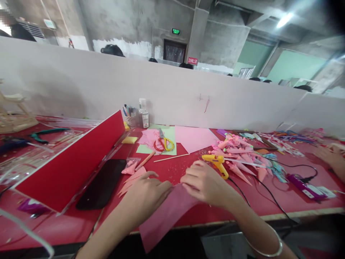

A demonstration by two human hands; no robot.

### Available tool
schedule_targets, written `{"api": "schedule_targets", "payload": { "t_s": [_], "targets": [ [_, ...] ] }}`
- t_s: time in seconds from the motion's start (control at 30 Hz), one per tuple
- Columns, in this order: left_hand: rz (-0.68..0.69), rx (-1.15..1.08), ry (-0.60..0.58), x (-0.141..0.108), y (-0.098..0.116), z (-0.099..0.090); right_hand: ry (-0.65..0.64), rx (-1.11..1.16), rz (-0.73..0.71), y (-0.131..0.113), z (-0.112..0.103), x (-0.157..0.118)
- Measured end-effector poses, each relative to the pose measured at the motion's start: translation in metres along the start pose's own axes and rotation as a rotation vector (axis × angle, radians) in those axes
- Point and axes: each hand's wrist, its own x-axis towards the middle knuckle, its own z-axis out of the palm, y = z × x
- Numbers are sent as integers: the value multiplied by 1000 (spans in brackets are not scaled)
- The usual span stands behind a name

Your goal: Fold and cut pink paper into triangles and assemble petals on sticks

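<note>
A pink sheet of paper (168,216) hangs partly over the table's front edge, its top edge between my two hands. My left hand (151,190) is closed on the paper's upper left side, thumb and fingers together. On the upper right side, my right hand (202,181) pinches the same sheet with curled fingers. A yellow hot glue gun (219,165) lies just beyond my right hand. Cut pink paper pieces (132,181) lie beside my left hand, near a small bag of pink bits (131,165).
Scissors with red and yellow handles (164,144) rest on green paper. Pink paper cones (242,154) are heaped at right, near a purple power strip (307,187) and black cables. A red board (78,162) and black phone (104,183) stand left. Another person's hand (327,154) is far right.
</note>
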Motion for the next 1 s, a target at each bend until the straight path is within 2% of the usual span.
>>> {"api": "schedule_targets", "payload": {
  "t_s": [0.13,0.27,0.53,0.67,0.8,0.83,0.93,1.0],
  "targets": [
    [-11,-56,-21,-1,3,-3,165,-52,-126,-10,17,8],
    [-16,-76,-9,-2,6,-4,244,3,-118,-7,26,9],
    [-135,-124,-147,-13,-11,-1,245,114,92,35,37,-19],
    [-157,-131,-145,-18,-21,-2,253,59,232,59,40,-34],
    [-119,-89,-141,-17,-24,0,336,44,309,55,24,-31],
    [-112,-81,-146,-15,-23,0,320,80,282,49,19,-28],
    [-87,-71,-178,-11,-22,-2,74,137,129,26,10,-16],
    [-40,-75,-203,-9,-22,-3,-26,100,86,15,11,-8]
  ]
}}
